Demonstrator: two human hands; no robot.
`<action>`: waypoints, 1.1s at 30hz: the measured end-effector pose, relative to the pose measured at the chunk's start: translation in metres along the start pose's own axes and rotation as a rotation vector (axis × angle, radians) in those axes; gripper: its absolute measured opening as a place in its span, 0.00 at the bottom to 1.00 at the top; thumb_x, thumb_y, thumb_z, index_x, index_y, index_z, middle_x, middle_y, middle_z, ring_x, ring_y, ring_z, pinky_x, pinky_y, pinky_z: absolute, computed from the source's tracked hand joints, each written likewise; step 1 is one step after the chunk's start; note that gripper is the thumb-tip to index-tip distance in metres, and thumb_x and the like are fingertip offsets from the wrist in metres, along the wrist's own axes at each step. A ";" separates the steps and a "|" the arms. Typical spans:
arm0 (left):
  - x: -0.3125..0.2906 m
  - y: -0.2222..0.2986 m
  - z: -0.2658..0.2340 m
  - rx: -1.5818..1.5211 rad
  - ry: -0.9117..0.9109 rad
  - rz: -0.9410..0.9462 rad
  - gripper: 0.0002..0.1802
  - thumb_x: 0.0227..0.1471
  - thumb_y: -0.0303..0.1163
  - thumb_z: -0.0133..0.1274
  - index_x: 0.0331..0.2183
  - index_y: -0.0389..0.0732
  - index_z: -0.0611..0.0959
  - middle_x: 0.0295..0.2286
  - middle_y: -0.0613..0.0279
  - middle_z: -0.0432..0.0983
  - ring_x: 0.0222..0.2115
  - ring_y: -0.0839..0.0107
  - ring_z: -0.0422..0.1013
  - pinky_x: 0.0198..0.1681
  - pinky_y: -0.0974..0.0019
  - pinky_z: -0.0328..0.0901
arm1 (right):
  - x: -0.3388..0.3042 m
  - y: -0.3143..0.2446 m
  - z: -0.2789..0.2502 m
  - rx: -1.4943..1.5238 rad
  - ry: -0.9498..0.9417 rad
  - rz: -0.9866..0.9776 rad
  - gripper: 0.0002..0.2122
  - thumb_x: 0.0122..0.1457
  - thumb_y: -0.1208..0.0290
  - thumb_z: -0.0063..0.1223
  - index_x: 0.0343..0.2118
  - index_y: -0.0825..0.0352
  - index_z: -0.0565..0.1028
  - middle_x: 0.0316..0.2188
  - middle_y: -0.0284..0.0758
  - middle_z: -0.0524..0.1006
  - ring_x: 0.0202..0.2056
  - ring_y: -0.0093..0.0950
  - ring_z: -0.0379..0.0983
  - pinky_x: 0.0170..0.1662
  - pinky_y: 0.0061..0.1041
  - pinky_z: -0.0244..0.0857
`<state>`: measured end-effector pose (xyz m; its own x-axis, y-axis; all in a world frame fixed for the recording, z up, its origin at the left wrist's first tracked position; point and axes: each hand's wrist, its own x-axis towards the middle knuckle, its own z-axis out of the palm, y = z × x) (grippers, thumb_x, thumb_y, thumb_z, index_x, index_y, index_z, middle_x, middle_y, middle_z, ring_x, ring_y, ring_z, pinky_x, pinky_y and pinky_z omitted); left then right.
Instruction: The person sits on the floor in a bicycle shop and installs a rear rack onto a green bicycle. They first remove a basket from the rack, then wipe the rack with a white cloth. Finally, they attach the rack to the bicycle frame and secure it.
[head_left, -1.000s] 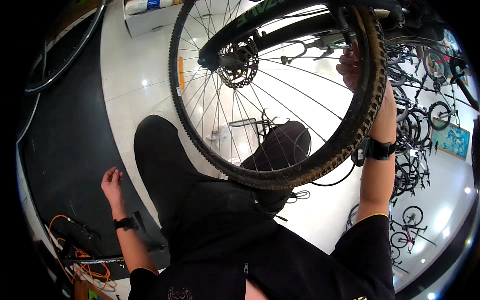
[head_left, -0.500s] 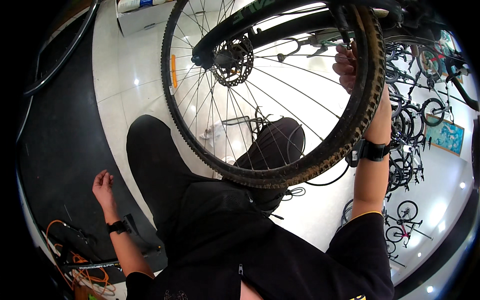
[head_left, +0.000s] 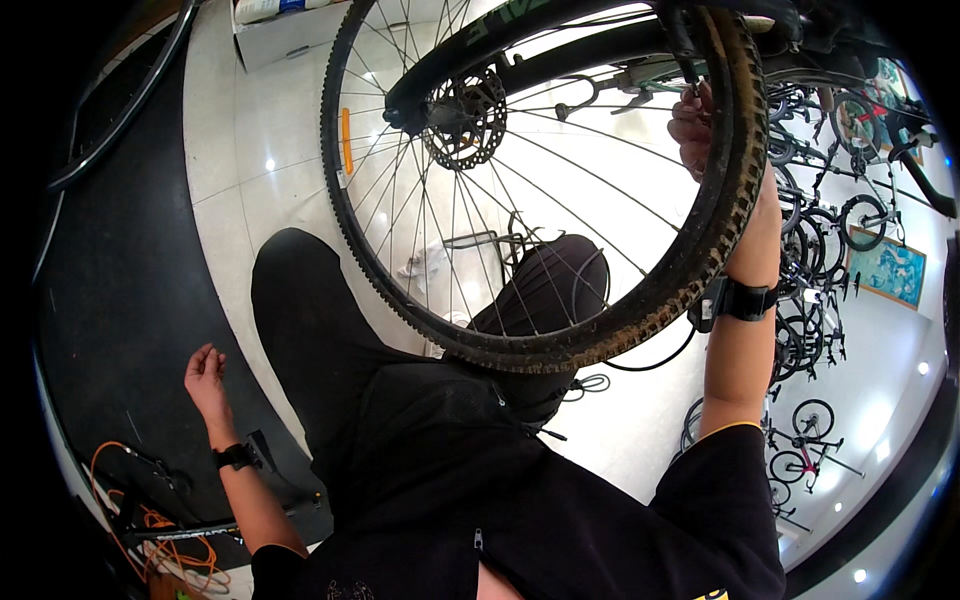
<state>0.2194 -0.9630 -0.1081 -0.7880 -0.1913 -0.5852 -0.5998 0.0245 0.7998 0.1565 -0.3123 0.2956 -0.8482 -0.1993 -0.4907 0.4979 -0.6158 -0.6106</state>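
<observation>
A bicycle wheel (head_left: 560,354) with a dirt-caked knobby tyre stands upright before me, its lower edge at my lap. It sits in a black suspension fork (head_left: 560,62), with a disc brake rotor (head_left: 465,120) at the hub. My right hand (head_left: 690,132) reaches up behind the tyre to the upper fork, beside the rim. Its fingers are curled closed; the tyre hides part of the hand, and what it grips cannot be made out. My left hand (head_left: 207,380) is off to the left above a dark mat, away from the wheel, fingertips drawn together; anything between them is too small to see.
The black mat (head_left: 110,270) covers the left side of the floor. An orange cable (head_left: 190,545) lies coiled at the lower left near a bike frame. A white box (head_left: 290,45) stands at the far side. Several bicycles (head_left: 812,420) are parked along the right, near a framed picture (head_left: 888,268).
The wheel has shifted very slightly, and my right hand's fingers have moved a little at the fork. My left hand stays nearly still.
</observation>
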 end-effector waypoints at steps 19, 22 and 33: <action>0.004 -0.009 -0.013 0.017 -0.005 0.004 0.11 0.56 0.29 0.53 0.41 0.35 0.79 0.30 0.67 0.76 0.30 0.80 0.71 0.32 0.77 0.64 | 0.004 0.007 0.010 -0.062 0.163 -0.112 0.15 0.66 0.65 0.41 0.39 0.78 0.65 0.30 0.36 0.64 0.25 0.17 0.57 0.23 0.14 0.57; 0.005 -0.011 -0.015 0.009 -0.015 0.006 0.12 0.56 0.28 0.53 0.41 0.34 0.79 0.30 0.66 0.76 0.30 0.80 0.71 0.31 0.77 0.64 | 0.003 0.011 0.021 -0.112 0.226 -0.152 0.15 0.66 0.66 0.41 0.39 0.78 0.66 0.30 0.36 0.65 0.24 0.17 0.58 0.23 0.14 0.56; 0.003 -0.011 -0.013 0.014 -0.006 0.004 0.12 0.56 0.28 0.53 0.42 0.34 0.78 0.31 0.65 0.76 0.30 0.79 0.72 0.32 0.77 0.65 | 0.002 0.005 0.006 -0.041 0.110 -0.072 0.14 0.66 0.70 0.39 0.43 0.79 0.65 0.33 0.37 0.65 0.26 0.19 0.59 0.24 0.14 0.58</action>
<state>0.2258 -0.9770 -0.1169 -0.7915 -0.1848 -0.5826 -0.5983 0.0394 0.8003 0.1561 -0.3203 0.2947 -0.8584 -0.0690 -0.5083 0.4450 -0.5931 -0.6709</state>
